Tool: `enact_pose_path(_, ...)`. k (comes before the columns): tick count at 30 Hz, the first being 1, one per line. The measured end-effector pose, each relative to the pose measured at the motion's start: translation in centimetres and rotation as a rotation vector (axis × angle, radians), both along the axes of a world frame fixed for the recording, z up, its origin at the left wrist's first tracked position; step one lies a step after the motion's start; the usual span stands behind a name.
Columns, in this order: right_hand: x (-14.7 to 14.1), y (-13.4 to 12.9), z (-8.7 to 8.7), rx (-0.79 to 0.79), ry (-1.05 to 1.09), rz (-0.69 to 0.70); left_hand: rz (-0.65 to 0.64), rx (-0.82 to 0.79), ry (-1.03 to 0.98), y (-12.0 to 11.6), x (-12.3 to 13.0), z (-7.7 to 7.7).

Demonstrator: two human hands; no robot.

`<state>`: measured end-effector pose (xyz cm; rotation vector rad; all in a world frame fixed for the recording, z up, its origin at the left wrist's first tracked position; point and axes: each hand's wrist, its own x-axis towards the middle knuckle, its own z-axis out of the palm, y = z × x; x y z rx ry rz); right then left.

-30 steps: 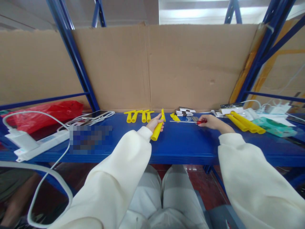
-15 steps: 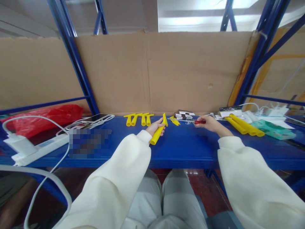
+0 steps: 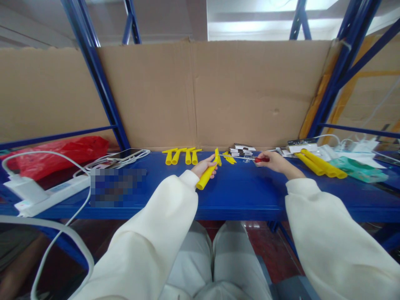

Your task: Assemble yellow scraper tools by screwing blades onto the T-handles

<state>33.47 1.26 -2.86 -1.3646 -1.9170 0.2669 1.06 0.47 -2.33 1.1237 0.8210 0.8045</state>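
My left hand (image 3: 203, 167) is closed around a yellow plastic tool with a tubular handle (image 3: 205, 179) and a flat crosswise head (image 3: 218, 157). The handle's open end points down toward me. In my right hand (image 3: 272, 161) is a screwdriver (image 3: 261, 160) with a red handle. Its thin metal shaft points left, and the tip reaches the yellow head; exact contact is too small to make out. Beneath the shaft lie small loose screws (image 3: 246, 161) and several flat yellow pieces (image 3: 230, 158).
Several similar yellow tools (image 3: 188, 156) stand in a row at the back. Small packets (image 3: 241, 150) are stacked by the cardboard. Yellow tubes (image 3: 325, 165) and a green plastic package (image 3: 359, 168) lie right. A power strip (image 3: 56, 195), cables and a red bag (image 3: 62, 156) lie left.
Very little differs. The yellow tool's head has shifted slightly to the right, and the screwdriver has shifted slightly left. Both hands keep their hold.
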Motion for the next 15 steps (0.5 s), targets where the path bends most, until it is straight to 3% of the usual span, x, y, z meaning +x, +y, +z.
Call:
enact_pose_path(5, -0.01, 0.05, -0.04, -0.004, 0.008, 0.02, 0.009, 0.012, 0.018, 0.1, -0.06, -0.07)
enact_pose_path(15, -0.56, -0.38, 0.2, 0.041, -0.06, 0.033, 0.15, 0.088, 0.173, -0.77, 0.23, 0.52)
